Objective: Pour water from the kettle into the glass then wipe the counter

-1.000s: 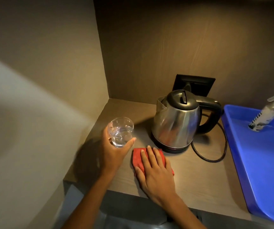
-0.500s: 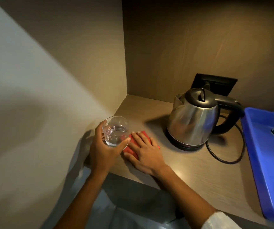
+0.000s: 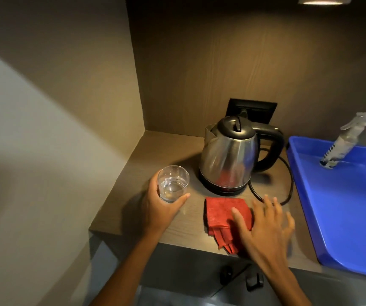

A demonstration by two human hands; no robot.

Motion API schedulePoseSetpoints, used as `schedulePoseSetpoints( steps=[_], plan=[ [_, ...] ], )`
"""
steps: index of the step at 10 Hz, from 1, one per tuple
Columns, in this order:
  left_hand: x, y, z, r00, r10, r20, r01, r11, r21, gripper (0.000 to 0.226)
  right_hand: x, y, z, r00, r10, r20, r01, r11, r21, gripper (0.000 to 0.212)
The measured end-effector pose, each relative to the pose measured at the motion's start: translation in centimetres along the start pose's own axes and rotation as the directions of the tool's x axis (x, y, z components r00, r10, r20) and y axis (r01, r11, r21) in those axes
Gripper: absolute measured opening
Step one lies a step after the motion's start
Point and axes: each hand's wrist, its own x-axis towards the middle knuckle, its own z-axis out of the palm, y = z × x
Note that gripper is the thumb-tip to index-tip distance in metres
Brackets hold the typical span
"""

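A clear glass (image 3: 173,183) partly filled with water is held by my left hand (image 3: 160,208) near the counter's left end. The steel kettle (image 3: 229,157) with a black lid and handle stands on its base behind and to the right of the glass. A folded red cloth (image 3: 224,214) lies on the wooden counter (image 3: 168,149) in front of the kettle. My right hand (image 3: 266,228) rests with fingers spread on the cloth's right part, blurred by motion.
A blue tray (image 3: 352,208) fills the counter's right side, with a spray bottle (image 3: 343,144) leaning in it. The kettle's black cord (image 3: 288,184) loops between kettle and tray. A black wall socket (image 3: 252,110) sits behind the kettle. Walls close the alcove at left and back.
My right hand has slid the red cloth to the right, away from the glass, to in front of the kettle. My left hand still holds the glass.
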Motion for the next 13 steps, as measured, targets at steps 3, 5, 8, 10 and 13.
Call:
schedulePoseSetpoints(
  steps=[3, 5, 8, 10, 13],
  plan=[
    [-0.3, 0.4, -0.5, 0.998, 0.034, -0.045, -0.030, 0.995, 0.098, 0.108, 0.4, -1.8, -1.3, 0.987, 0.031, 0.157, -0.098, 0.894, 0.437, 0.028],
    [-4.6, 7.8, -0.5, 0.932, 0.345, -0.108, -0.341, 0.939, 0.052, 0.059, 0.8, -1.8, -4.1, 0.958, 0.205, 0.200, -0.257, 0.303, 0.918, 0.032],
    [-7.0, 15.7, 12.9, 0.826, 0.144, 0.544, -0.037, 0.978, -0.203, 0.058, 1.7, 7.9, -10.4, 0.837, 0.546, -0.039, -0.178, 0.340, 0.924, 0.033],
    [-9.8, 21.3, 21.3, 0.584, 0.437, 0.684, -0.528, 0.845, -0.089, 0.029, 0.8, 16.6, -13.7, 0.833, 0.482, -0.273, -0.234, 0.753, 0.615, 0.014],
    [-13.0, 21.7, 17.9, 0.526, 0.556, 0.644, -0.812, 0.555, 0.184, 0.071, -2.0, 22.2, -13.9, 0.881, 0.464, 0.088, -0.458, 0.885, -0.079, 0.034]
  ],
)
